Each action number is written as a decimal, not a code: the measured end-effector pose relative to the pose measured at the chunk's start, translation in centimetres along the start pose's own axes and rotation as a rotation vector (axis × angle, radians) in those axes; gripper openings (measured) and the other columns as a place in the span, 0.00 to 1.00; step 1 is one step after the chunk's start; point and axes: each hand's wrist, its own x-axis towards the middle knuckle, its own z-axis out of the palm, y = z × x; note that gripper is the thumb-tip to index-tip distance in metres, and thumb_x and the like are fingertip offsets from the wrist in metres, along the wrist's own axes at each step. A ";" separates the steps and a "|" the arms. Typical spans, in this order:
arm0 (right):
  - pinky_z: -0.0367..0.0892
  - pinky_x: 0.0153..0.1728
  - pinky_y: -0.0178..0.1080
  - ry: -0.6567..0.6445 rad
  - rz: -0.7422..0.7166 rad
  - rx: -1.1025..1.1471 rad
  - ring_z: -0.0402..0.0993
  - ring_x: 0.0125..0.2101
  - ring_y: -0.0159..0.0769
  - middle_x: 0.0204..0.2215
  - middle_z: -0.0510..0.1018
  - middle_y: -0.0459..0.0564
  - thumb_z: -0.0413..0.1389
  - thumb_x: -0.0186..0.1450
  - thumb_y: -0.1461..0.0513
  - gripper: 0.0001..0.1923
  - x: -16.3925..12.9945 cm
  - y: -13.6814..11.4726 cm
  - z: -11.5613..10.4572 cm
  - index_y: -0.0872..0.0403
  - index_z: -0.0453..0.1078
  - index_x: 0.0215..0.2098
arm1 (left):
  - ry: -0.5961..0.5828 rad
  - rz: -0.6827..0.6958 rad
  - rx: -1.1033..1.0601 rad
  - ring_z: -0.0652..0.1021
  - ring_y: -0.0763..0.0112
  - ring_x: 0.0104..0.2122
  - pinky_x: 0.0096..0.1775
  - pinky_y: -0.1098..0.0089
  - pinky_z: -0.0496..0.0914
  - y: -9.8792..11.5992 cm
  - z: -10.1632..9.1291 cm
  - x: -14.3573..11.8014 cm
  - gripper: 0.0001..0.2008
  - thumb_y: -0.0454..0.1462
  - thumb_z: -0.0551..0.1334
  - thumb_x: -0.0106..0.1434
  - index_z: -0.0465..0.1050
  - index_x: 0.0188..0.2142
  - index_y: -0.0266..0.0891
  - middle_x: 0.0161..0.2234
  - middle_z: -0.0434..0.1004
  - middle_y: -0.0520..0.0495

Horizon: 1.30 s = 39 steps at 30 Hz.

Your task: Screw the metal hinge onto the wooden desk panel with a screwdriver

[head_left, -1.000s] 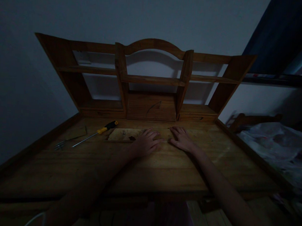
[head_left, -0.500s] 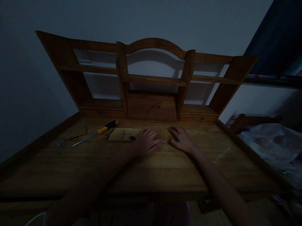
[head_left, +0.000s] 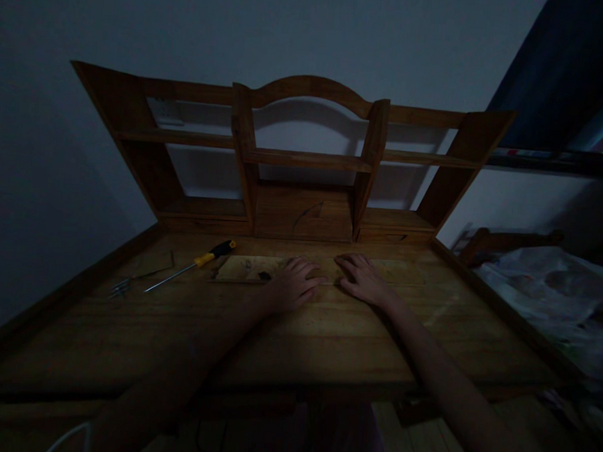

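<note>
Pale wooden board (head_left: 240, 268) with dark marks, lying flat on the desk (head_left: 326, 350) before the shelf unit (head_left: 307, 161). Over its middle, palm down with fingers loosely spread, left hand (head_left: 295, 280); just to the right, a narrow gap away, right hand (head_left: 363, 279), likewise flat and loosely spread. Near the board's left end, yellow-and-black screwdriver (head_left: 203, 259); farther left, thin bent rod (head_left: 157, 272) and small metal pieces (head_left: 121, 287).

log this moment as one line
left hand: on wooden board | right hand: on same board | yellow-black screwdriver: lying on desk, untouched
</note>
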 end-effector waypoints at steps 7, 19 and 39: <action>0.51 0.60 0.51 -0.005 -0.001 0.006 0.60 0.56 0.48 0.56 0.68 0.56 0.53 0.63 0.54 0.29 0.0 -0.1 -0.1 0.53 0.63 0.61 | 0.009 -0.004 0.009 0.64 0.56 0.58 0.60 0.47 0.55 0.0 0.0 0.0 0.20 0.38 0.52 0.70 0.65 0.60 0.48 0.57 0.65 0.41; 0.52 0.60 0.51 -0.016 0.007 0.036 0.61 0.56 0.47 0.57 0.67 0.56 0.54 0.63 0.52 0.31 -0.1 0.1 0.0 0.52 0.61 0.63 | -0.033 -0.029 0.025 0.65 0.57 0.57 0.61 0.48 0.55 -0.4 0.3 -0.1 0.19 0.37 0.51 0.70 0.65 0.58 0.42 0.57 0.65 0.40; 0.63 0.51 0.44 0.169 0.032 0.240 0.69 0.48 0.42 0.45 0.75 0.53 0.48 0.68 0.60 0.15 0.2 0.5 -0.6 0.52 0.70 0.50 | -0.069 -0.020 0.128 0.64 0.56 0.58 0.60 0.49 0.55 -0.5 0.4 0.4 0.22 0.34 0.55 0.67 0.65 0.59 0.48 0.60 0.61 0.41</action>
